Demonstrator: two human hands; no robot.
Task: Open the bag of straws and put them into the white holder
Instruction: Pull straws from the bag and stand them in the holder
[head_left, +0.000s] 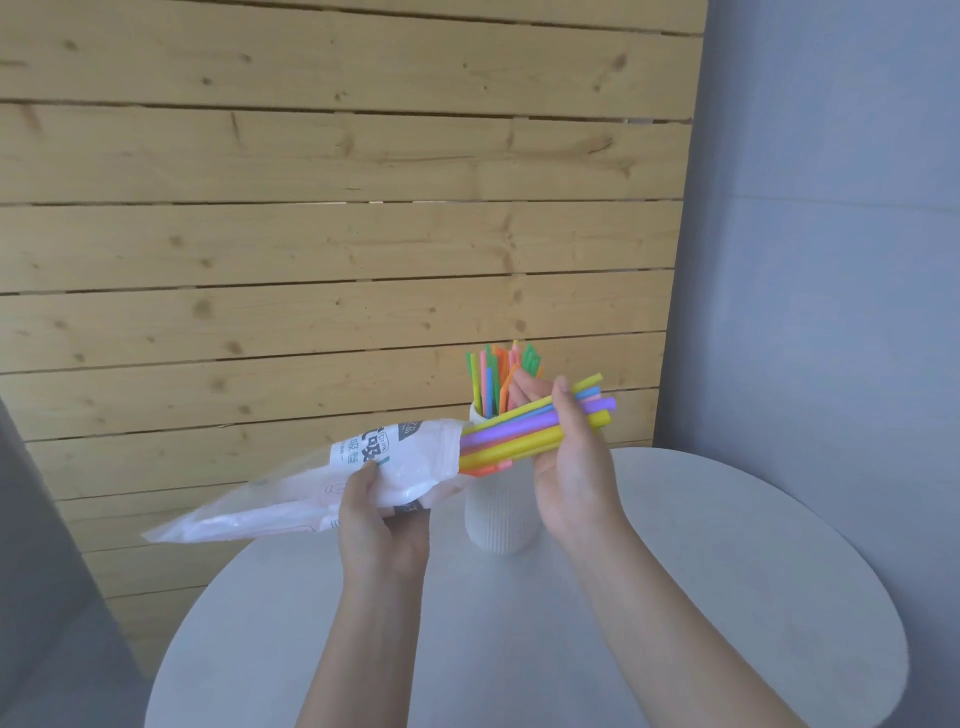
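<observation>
A clear plastic straw bag (322, 488) with a white label is held level above the table by my left hand (379, 525), which grips its middle. A bundle of coloured straws (514, 436), yellow, purple, blue and orange, sticks out of the bag's open right end. My right hand (571, 462) is closed around that bundle, just right of the bag mouth. Behind the bundle stands the white ribbed holder (498, 525) on the table, with several thin straws (498, 379) upright in it. Part of the holder's rim is hidden by the bundle and my right hand.
The round white table (675, 597) carries the holder near its far edge. A wall of wooden planks (337, 234) rises behind it, and a grey wall (831, 260) stands to the right. Something grey and blurred (47, 571) fills the lower left.
</observation>
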